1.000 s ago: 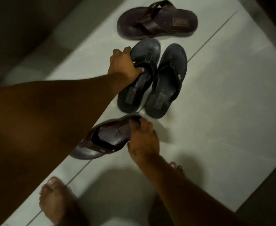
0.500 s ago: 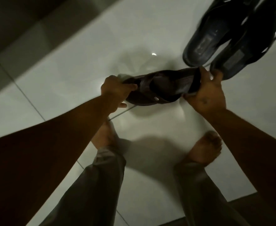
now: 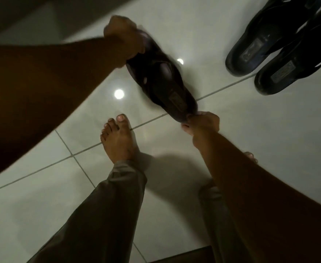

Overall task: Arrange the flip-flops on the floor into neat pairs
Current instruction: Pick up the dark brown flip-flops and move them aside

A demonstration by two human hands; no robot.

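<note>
A dark brown flip-flop [image 3: 161, 80] is held just above the pale tiled floor, lying diagonally from upper left to lower right. My left hand [image 3: 122, 37] grips its toe end. My right hand [image 3: 201, 121] pinches its heel end. Two dark blue-black flip-flops sit side by side on the floor at the upper right, one [image 3: 265, 38] to the left of the other [image 3: 298, 61], heels toward me. The second brown flip-flop is out of view.
My bare left foot [image 3: 118, 139] stands on the tiles just below the held flip-flop, and grey trouser legs [image 3: 102, 215] fill the lower middle. Toes of my right foot [image 3: 251, 156] peek out behind my right forearm. Dark flooring [image 3: 13, 16] borders the tiles at the upper left.
My left hand let go of a dark blue flip-flop and took the brown one's toe end. Both hands have turned the brown flip-flop from sideways to diagonal. The view has shifted left.
</note>
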